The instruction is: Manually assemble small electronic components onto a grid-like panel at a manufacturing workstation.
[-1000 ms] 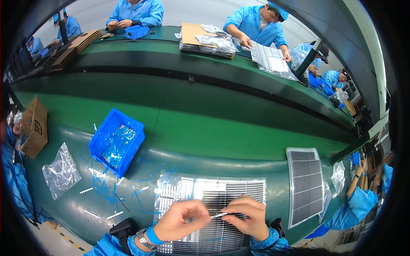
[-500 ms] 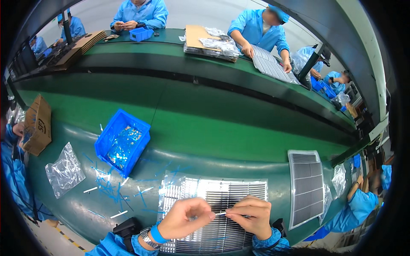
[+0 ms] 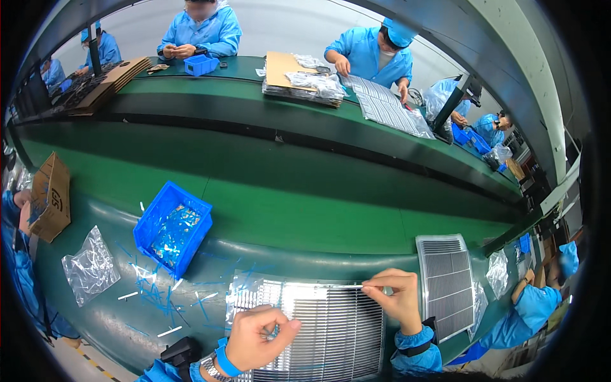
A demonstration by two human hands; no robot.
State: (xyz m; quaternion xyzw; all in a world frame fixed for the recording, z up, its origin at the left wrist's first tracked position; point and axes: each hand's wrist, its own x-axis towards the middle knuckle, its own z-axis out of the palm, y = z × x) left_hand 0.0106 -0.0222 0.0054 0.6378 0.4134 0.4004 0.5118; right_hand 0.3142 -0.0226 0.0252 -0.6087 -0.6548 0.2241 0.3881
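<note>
A clear plastic tray (image 3: 340,353) with rows of thin, shiny metallic strips lies before me at the near edge. At the tray's far right edge my right hand (image 3: 398,296) pinches thumb and forefinger together; whatever is between the tips is too small to make out. Lower down, my left hand (image 3: 258,337) hovers over the tray's left part, fingers curled toward the thumb. A bluish bit shows inside its curl, but I cannot tell what it is. Blue film strips (image 3: 153,293) and a few white ones lie scattered to the left.
A blue bin (image 3: 141,234) holding small pieces stands left of centre. A crumpled clear bag (image 3: 91,267) and a cardboard box (image 3: 51,200) are farther left. Another striped tray (image 3: 447,286) lies on the right. Across the green belt (image 3: 305,191), co-workers sit at a bench.
My hands have parted. The right one moved up and right to the tray's far edge; the left dropped lower and slightly left. The small thin piece formerly between both hands is no longer visible there.
</note>
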